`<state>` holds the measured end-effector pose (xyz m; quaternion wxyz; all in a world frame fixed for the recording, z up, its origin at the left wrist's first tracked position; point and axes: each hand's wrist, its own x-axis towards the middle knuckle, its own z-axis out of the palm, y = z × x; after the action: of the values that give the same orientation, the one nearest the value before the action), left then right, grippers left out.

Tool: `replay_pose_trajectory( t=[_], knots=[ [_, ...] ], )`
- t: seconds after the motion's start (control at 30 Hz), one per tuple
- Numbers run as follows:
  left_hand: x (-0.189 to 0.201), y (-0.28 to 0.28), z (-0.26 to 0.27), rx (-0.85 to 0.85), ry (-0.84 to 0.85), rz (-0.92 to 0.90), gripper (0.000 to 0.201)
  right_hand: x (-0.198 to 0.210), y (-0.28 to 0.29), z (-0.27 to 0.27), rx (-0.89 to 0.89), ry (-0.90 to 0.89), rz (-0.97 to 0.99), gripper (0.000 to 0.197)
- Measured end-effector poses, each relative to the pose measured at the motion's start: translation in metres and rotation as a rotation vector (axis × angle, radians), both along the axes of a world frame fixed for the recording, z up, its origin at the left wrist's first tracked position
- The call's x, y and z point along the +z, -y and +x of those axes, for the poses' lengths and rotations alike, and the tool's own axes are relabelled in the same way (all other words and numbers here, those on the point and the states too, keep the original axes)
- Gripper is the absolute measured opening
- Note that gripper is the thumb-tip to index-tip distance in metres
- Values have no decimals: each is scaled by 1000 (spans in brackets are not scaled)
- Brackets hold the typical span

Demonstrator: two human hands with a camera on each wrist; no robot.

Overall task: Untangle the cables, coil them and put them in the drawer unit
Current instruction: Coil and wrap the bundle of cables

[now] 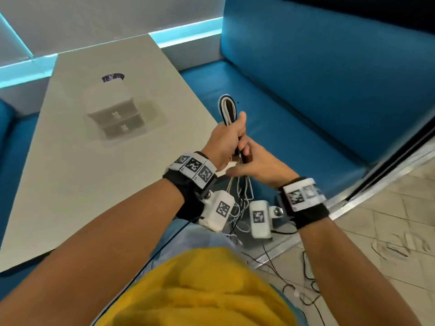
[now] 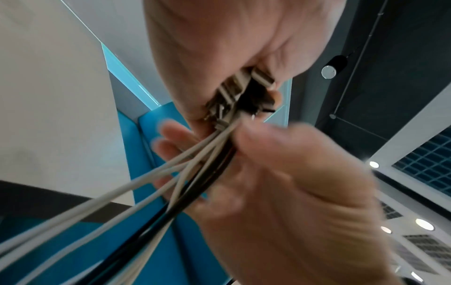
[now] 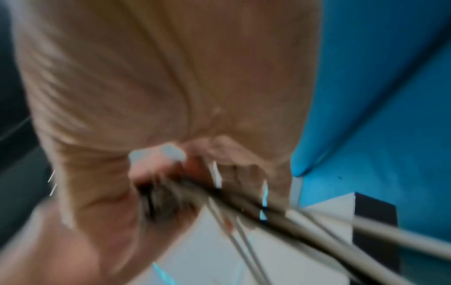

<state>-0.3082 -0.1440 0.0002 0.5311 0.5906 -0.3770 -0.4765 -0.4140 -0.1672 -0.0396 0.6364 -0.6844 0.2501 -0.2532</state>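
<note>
Fingers (image 1: 242, 121) curled around cables (image 1: 227, 109)

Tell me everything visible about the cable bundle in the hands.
The cable bundle mixes white and black cords, folded into a loop that sticks up above the left hand, which grips it upright over the blue bench. The right hand pinches the strands just below. Plug ends crowd at the left fist; loose white tails hang tangled below the wrists.
</note>
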Motion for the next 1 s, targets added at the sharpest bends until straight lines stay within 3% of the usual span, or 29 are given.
replay_pose_trajectory(
  t=[0.1,0.17,0.27,0.4,0.53,0.6,0.63,0.7,0.83,0.9,1.0],
  knots=[
    [6,-1,1,30,-82,-16,53,-20,-8,18,-204,-32,80,21],
    [7,-3,1,29,-41,-17,52,-46,-9,18,-246,-13,163,14],
    [14,-3,0,42,8,-22,51,-86,0,3,-282,-136,146,27],
    [29,2,-4,-47,162,-44,48,-139,4,-34,-408,-417,-49,41],
    [28,5,-2,-9,209,-36,49,-173,15,-66,-158,-880,7,22],
    [24,5,0,-25,222,-8,50,-166,26,-75,-36,-929,68,49],
    [22,4,0,-48,224,14,50,-149,33,-76,-4,-903,74,58],
    [17,2,0,-94,225,57,51,-99,46,-73,-51,-638,74,61],
    [9,-5,-4,-227,163,113,45,17,48,-37,-190,130,203,25],
    [8,-8,-5,-296,105,151,42,56,44,-13,-180,267,199,30],
    [12,-12,-3,-360,19,184,40,91,33,17,-103,270,98,30]
  ],
)
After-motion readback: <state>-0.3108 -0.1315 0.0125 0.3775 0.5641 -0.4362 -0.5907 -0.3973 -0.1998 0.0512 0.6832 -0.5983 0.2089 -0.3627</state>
